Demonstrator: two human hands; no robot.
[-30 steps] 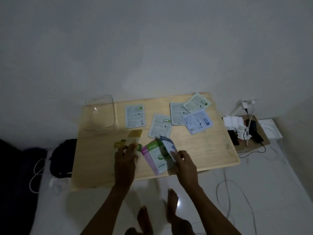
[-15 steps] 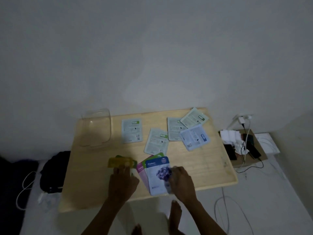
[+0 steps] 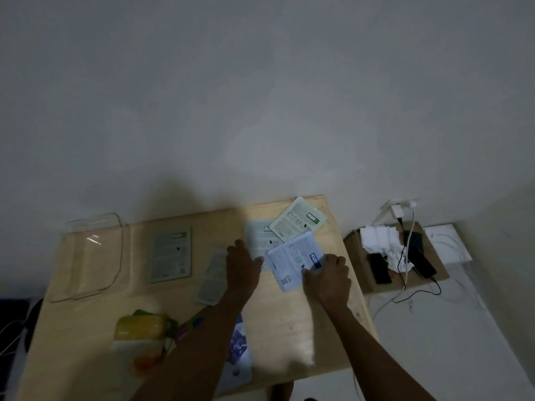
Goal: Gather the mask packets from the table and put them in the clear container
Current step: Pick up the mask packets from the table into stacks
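Observation:
The clear container sits at the far left of the wooden table. Near the front lie a yellow packet and a blue packet, the blue one partly under my left forearm. Two grey-green packets lie mid-table. At the far right overlap a pale packet, a green-white packet and a blue-white packet. My left hand is flat and open, with its fingertips at the pale packet. My right hand grips the blue-white packet's right edge.
A cardboard box with phones, white tissues and charger cables stands on the floor right of the table. Cables trail over the floor. A dark bag lies at the left. The wall is close behind the table.
Both hands let go of the yellow and blue packets at the front, which now lie on the table, and reached forward to the far right packets. The view moved closer.

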